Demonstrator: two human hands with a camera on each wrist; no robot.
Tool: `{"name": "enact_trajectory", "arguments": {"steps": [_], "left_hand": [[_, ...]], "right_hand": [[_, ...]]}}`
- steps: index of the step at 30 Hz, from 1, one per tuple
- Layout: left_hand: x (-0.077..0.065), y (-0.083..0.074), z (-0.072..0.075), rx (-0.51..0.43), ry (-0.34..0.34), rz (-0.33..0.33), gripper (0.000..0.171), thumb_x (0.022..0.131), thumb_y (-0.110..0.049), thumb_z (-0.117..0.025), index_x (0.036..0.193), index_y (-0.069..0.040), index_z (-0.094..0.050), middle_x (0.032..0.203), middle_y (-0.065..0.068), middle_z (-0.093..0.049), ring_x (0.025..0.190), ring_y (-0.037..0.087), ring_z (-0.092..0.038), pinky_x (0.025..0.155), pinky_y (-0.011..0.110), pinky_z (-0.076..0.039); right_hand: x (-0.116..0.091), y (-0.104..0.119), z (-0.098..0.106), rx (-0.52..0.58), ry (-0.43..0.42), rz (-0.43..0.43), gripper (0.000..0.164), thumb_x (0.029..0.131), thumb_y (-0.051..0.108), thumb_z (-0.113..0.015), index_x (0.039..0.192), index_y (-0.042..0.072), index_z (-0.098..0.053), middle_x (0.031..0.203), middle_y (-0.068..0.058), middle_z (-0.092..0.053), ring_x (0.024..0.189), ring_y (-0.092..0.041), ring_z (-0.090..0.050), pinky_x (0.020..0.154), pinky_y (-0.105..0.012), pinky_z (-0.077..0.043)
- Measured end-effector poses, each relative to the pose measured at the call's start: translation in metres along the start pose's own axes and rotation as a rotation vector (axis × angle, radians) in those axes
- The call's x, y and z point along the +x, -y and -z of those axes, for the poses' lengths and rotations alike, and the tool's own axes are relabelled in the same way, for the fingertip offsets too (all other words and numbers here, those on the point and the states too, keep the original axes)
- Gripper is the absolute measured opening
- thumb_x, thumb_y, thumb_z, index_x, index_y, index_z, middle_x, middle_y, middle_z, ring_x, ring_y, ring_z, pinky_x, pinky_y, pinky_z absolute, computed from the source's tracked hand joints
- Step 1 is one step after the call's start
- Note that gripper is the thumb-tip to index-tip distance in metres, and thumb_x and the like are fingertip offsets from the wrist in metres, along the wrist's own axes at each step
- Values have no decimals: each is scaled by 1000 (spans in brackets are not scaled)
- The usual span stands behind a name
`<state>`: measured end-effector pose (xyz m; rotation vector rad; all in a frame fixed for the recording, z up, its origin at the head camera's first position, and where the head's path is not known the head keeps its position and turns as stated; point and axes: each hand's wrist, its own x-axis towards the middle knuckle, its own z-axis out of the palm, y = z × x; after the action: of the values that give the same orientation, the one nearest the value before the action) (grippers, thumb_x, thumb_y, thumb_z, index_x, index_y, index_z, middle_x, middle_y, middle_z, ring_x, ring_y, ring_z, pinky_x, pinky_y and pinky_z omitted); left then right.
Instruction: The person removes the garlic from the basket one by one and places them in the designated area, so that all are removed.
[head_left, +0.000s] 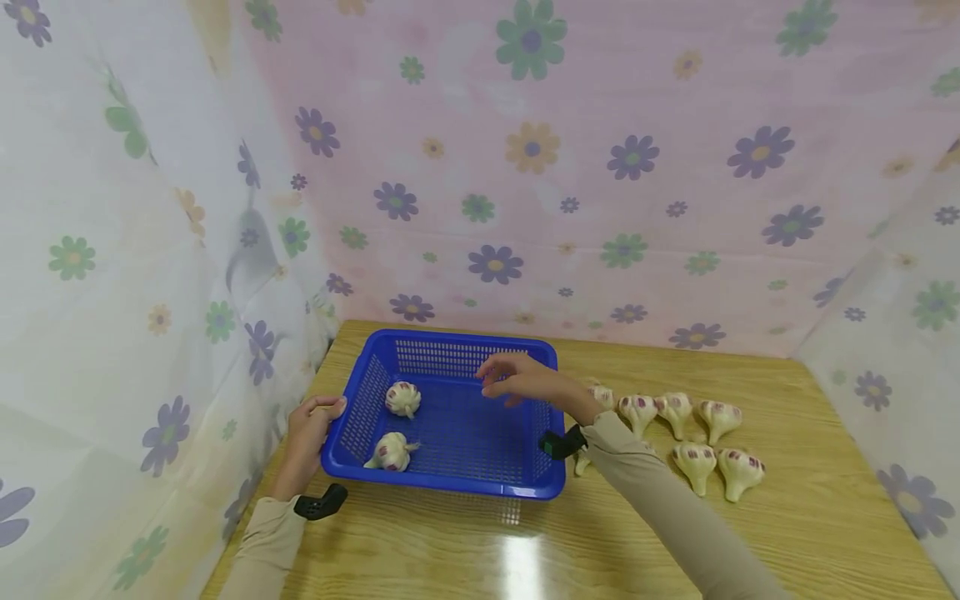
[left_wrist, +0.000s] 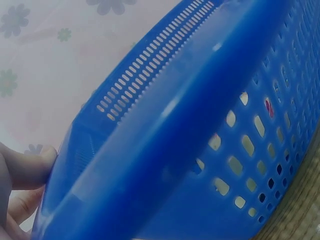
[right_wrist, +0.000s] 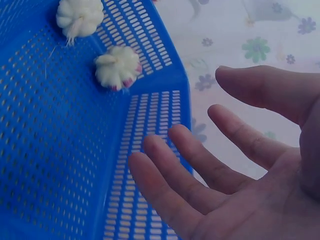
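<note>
A blue plastic basket (head_left: 450, 482) with slotted walls sits on the table. My left hand (head_left: 307, 437) grips its left rim, thumb on top; in the left wrist view the thumb (left_wrist: 35, 167) and fingers pinch the edge. Two garlic bulbs lie in the basket's left part: one garlic bulb (head_left: 403, 399) farther back, another garlic bulb (head_left: 393, 452) near the front wall. Over the basket's right half hovers my right hand (head_left: 528, 380), holding nothing. The right wrist view shows that hand's fingers (right_wrist: 192, 150) spread and apart from both bulbs.
Several more garlic bulbs (head_left: 694, 463) lie on the wooden table (head_left: 825, 517) to the right of the basket, some partly hidden behind my right forearm. Flower-patterned cloth (head_left: 525, 208) hangs at the back and on both sides.
</note>
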<state>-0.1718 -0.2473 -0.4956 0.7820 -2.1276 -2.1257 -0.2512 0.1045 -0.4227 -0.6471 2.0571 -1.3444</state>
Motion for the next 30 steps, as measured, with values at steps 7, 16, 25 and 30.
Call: {"name": "enact_trajectory", "arguments": {"steps": [7, 16, 25, 30], "left_hand": [[1, -1, 3, 14, -16, 7, 31, 92, -20, -63, 114, 0, -56, 81, 4, -65, 69, 18, -64, 59, 31, -52], [1, 1, 6, 9, -32, 3, 29, 92, -18, -63, 114, 0, -57, 81, 3, -64, 68, 16, -62, 59, 30, -51], [3, 2, 2, 10, -48, -29, 27, 89, -15, -65, 110, 1, -60, 85, 4, -62, 69, 16, -61, 60, 30, -51], [4, 3, -2, 2, -46, -42, 27, 89, -15, -65, 109, 2, -61, 86, 6, -63, 69, 17, -61, 60, 31, -51]], "right_hand": [[34, 1, -21, 60, 21, -56, 32, 89, 16, -64, 118, 5, -57, 107, -10, -63, 103, -35, -58, 77, -45, -53], [80, -2, -52, 92, -29, -127, 43, 85, 15, -68, 122, 0, -53, 105, -11, -61, 104, -42, -55, 84, -55, -47], [117, -4, -89, 89, -133, -206, 58, 82, 16, -70, 132, 1, -46, 123, -18, -52, 110, -40, -52, 84, -52, -48], [132, -9, -111, 10, -180, -212, 57, 80, 18, -74, 129, 6, -49, 125, -15, -51, 107, -33, -55, 82, -53, -48]]}}
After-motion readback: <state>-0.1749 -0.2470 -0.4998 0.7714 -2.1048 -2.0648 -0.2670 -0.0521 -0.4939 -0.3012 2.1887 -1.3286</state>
